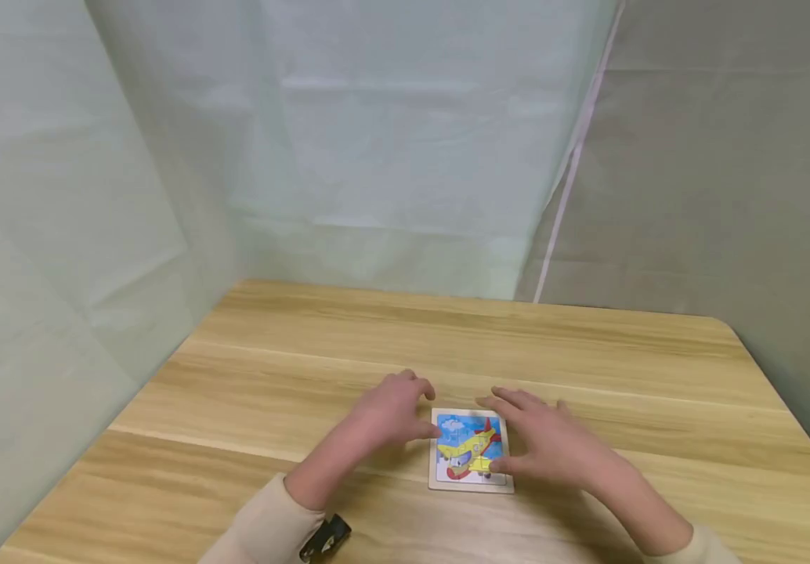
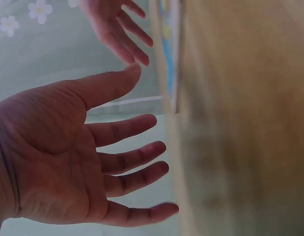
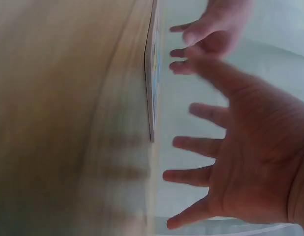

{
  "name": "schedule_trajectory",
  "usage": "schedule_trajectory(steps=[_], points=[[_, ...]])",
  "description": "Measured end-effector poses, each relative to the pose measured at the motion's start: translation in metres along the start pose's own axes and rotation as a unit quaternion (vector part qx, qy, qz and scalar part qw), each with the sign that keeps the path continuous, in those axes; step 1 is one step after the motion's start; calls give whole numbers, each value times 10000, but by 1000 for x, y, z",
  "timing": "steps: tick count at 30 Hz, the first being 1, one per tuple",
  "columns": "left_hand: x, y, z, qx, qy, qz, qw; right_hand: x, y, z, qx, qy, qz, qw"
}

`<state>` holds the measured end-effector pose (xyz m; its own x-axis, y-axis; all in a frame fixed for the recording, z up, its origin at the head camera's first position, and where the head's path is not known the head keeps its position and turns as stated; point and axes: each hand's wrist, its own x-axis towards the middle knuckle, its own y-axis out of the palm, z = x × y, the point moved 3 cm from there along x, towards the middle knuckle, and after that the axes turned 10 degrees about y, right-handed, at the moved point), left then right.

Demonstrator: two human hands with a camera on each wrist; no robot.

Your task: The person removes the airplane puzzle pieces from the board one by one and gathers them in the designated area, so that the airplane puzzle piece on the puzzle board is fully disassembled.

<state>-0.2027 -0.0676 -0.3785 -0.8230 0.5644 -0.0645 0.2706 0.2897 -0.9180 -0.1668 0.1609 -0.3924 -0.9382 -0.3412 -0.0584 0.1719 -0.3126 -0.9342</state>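
Note:
A square jigsaw puzzle in a pale wooden frame lies flat on the table, showing a yellow and red cartoon airplane on a blue sky. My left hand hovers at its left side, thumb near the frame's edge. Over the right side is my right hand, its thumb above the picture's lower right part. Both hands have spread fingers and hold nothing. In the left wrist view the left palm faces the camera, apart from the puzzle. The right wrist view shows the right hand likewise spread beside the puzzle's edge.
The wooden table spreads around the puzzle. Pale cloth sheets hang behind and at the left, with a darker grey one at the right. A black strap with a buckle is at the left sleeve.

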Motion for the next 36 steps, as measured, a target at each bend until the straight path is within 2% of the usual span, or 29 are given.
schedule_trajectory(steps=[5, 9, 16, 24, 36], points=[[1, 9, 2, -390, -139, 24, 9991, 3, 8, 0, 16, -16, 257, 9997], [3, 13, 3, -495, -147, -64, 9986, 2, 12, 1, -1, -41, 300, 9995], [6, 18, 1, -303, 18, -107, 9995, -3, 15, 2, -171, 12, 412, 9990], [8, 20, -1, -56, 162, -155, 9997, -3, 16, 3, -116, 105, 484, 9987], [7, 21, 1, -414, -24, -381, 9984, -2, 17, 5, -79, 53, 524, 9986]])
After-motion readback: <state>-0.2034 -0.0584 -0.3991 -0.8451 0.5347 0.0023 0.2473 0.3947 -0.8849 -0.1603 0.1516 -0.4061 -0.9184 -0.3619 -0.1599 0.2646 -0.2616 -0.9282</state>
